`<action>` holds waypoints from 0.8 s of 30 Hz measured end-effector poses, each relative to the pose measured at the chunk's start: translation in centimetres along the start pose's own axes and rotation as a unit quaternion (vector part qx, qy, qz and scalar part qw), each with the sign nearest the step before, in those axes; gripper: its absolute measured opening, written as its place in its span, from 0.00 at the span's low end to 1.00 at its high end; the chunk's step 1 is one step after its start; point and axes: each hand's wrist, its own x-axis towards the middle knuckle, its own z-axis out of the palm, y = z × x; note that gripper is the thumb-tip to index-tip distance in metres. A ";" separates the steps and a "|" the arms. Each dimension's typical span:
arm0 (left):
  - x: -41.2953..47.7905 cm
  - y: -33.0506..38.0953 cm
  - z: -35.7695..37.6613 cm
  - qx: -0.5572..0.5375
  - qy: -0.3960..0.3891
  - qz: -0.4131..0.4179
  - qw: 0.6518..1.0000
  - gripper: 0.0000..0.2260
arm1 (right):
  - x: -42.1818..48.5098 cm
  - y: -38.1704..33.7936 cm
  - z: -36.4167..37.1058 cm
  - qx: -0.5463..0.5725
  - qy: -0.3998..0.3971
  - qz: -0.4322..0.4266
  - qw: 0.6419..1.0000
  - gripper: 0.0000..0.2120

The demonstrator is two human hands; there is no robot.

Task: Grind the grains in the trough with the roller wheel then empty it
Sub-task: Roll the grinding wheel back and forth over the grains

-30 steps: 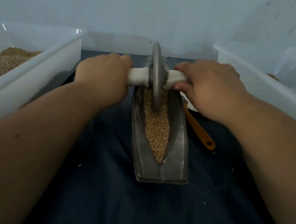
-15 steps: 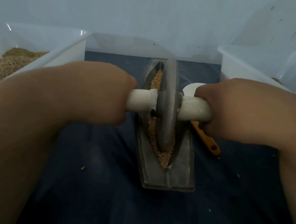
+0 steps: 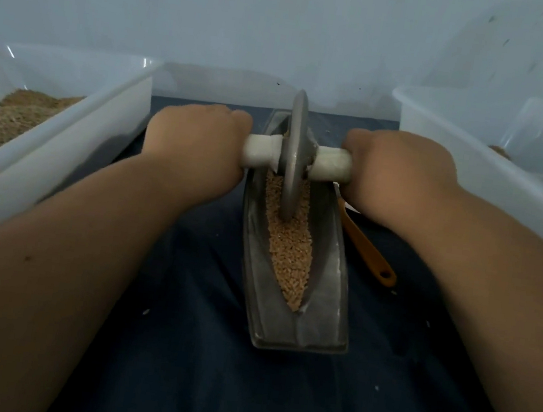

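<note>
On my feed a dark blue cloth (image 3: 193, 368) covers the table, with the left bin (image 3: 66, 130) holding loose grain and the right bin (image 3: 476, 157) opposite. The grey trough (image 3: 325, 282) sits lengthwise between them. My left hand (image 3: 195, 147) and right hand (image 3: 402, 174) are each curled tight round an end of the white axle (image 3: 260, 150). The roller wheel (image 3: 293, 153) stands upright toward the trough's far end, rim down in the grains (image 3: 291, 253). An orange handle (image 3: 371, 253) lies just right of the trough.

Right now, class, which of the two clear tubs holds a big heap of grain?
The left tub: a broad brown heap lies inside, while the right tub shows only a sliver.
</note>
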 end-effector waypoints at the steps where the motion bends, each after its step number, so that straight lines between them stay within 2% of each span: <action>1: -0.1 -0.3 -0.3 -0.011 -0.031 0.006 0.999 0.07 | -0.2 0.0 -0.5 -0.001 -0.014 -0.018 1.000 0.12; 6: -1.6 -1.7 -3.2 -0.042 -0.191 0.108 0.975 0.14 | -1.9 0.5 -3.4 0.022 -0.123 -0.079 0.989 0.13; 8: -2.4 -1.7 -4.3 -0.036 -0.208 0.130 0.969 0.15 | -2.5 0.8 -4.2 0.018 -0.157 -0.085 0.984 0.11; 14: -2.3 -1.4 -3.8 -0.046 -0.222 0.116 0.967 0.14 | -2.7 0.4 -4.4 0.032 -0.160 -0.074 0.984 0.09; 16: -1.6 -1.3 -2.9 -0.052 -0.196 0.093 0.975 0.10 | -1.9 0.1 -3.5 0.043 -0.152 -0.047 0.986 0.09; 21: -0.2 -0.6 -0.6 -0.041 -0.057 0.011 0.997 0.09 | 0.0 -0.3 -0.2 0.000 0.006 0.011 1.000 0.10; 24: 0.1 -0.3 -0.1 -0.029 -0.013 -0.003 0.999 0.08 | 0.5 -0.3 0.6 -0.013 0.035 0.018 0.999 0.08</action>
